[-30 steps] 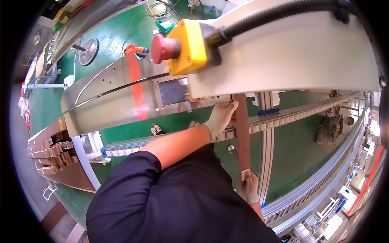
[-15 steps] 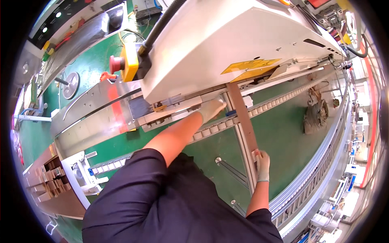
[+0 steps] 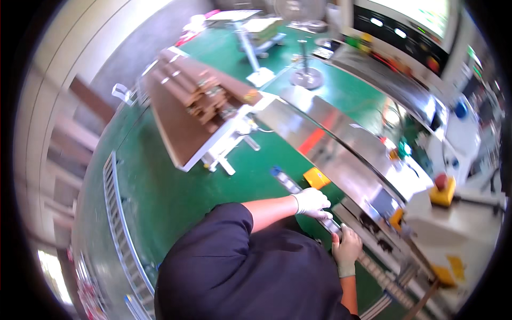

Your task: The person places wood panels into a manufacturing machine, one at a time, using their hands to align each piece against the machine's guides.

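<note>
My left hand (image 3: 312,202), in a pale glove, reaches over the narrow roller rail (image 3: 288,183) with its fingers apart. My right hand (image 3: 349,248), gloved with bare fingertips, is at the same rail a little farther right and nearer to me. Its thumb stands away from the fingers. Neither hand shows an object in it, and both are somewhat blurred. Beyond them runs the steel machine bed (image 3: 341,149) with a red stripe. A brown board (image 3: 426,298) is partly visible at the lower right.
A white-framed table (image 3: 176,136) bears brown boards and small offcuts. Beside the rail sits a yellow box (image 3: 317,178). A yellow switch box (image 3: 443,193) with a red button stands at the machine's right. A ladder-like roller track (image 3: 121,224) lies at left.
My view has swung left. My right hand has left the brown board, and my left hand has left the spot beside it. Both are now close together along the roller rail.
</note>
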Tool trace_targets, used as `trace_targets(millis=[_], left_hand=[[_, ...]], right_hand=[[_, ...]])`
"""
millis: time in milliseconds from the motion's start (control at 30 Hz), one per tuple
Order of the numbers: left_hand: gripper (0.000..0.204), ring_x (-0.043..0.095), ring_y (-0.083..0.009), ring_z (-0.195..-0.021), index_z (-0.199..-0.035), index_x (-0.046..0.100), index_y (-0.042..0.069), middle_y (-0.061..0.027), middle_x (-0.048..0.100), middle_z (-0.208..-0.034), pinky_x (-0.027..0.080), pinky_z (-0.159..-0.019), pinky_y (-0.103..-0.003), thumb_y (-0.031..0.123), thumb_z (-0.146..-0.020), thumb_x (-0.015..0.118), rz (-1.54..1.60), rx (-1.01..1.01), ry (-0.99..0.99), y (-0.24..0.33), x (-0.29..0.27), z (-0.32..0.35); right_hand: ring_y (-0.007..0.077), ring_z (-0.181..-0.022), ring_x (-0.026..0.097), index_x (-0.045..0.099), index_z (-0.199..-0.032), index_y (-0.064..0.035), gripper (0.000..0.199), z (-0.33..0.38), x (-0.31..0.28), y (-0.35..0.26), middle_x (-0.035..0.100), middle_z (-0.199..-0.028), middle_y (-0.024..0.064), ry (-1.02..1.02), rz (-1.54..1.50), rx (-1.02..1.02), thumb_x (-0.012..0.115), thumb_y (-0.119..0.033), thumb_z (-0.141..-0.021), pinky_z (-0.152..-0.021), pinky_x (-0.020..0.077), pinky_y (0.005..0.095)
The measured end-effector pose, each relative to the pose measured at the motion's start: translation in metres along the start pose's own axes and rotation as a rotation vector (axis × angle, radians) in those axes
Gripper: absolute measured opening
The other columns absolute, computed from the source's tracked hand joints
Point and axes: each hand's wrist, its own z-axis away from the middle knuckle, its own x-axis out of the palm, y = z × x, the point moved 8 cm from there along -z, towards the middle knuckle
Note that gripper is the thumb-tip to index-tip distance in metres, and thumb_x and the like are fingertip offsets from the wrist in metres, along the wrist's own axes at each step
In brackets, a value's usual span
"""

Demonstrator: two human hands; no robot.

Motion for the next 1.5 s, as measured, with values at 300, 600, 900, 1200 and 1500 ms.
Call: trace_targets(millis=[300,600,900,1200,1500], left_hand=[[0.037,0.069,-0.0394,-0.098,-0.099,0.073,0.009,-0.0179,0.073,-0.103,0.055,-0.089,-0.050,0.040,-0.100,0.053,0.375,-0.753,0.829,-0.246,-0.058,0.210],[0.067,0.062,-0.0225,-0.089,-0.138,0.053,0.009,-0.0071,0.066,-0.119,0.050,-0.076,-0.039,0.060,-0.096,0.062,1.614,-1.012,1.975,-0.578,-0.104,0.466],[0.026,0.064,-0.0129,-0.065,-0.082,0.061,0.021,0.0045,0.065,-0.075,0.049,-0.054,-0.029,0.044,-0.094,0.066,1.695,-0.997,2.027,-0.618,-0.113,0.456],[0.020,0.058,-0.0160,-0.055,-0.073,0.057,0.016,0.0006,0.057,-0.062,0.048,-0.053,-0.032,0.028,-0.088,0.064,1.992,-0.603,1.348,-0.475,-0.105,0.397],[0.024,0.068,-0.0172,-0.081,-0.103,0.069,0.007,-0.0064,0.072,-0.095,0.057,-0.078,-0.034,0.029,-0.095,0.073,2.104,-0.452,0.493,-0.269,-0.032,0.272]], right_hand=[[0.0371,-0.092,0.069,0.070,-0.115,-0.0075,0.040,-0.075,0.061,-0.070,0.072,-0.101,0.0152,-0.207,0.018,-0.093,0.066,-0.042,-0.095,-0.080,0.0547,0.0483],[0.0385,-0.091,0.070,0.073,-0.106,-0.0074,0.027,-0.157,0.099,-0.173,0.074,-0.098,0.0168,-0.237,-0.095,0.019,0.068,-0.032,-0.096,-0.079,0.0558,0.0455],[0.0361,-0.087,0.072,0.073,-0.107,-0.0045,0.033,-0.166,0.110,-0.180,0.074,-0.093,0.0157,-0.178,-0.108,0.071,0.073,-0.033,-0.091,-0.078,0.0563,0.0437],[0.0309,-0.094,0.074,0.075,-0.108,0.0011,0.022,-0.233,0.127,-0.248,0.075,-0.100,0.0188,-0.380,-0.514,-0.038,0.067,-0.015,-0.095,-0.087,0.0561,0.0370],[0.0205,-0.121,0.063,0.059,-0.143,0.0003,0.046,-0.304,0.178,-0.412,0.068,-0.132,0.0136,-0.652,-0.907,-0.227,0.066,-0.005,-0.098,-0.104,0.0490,0.0318]])
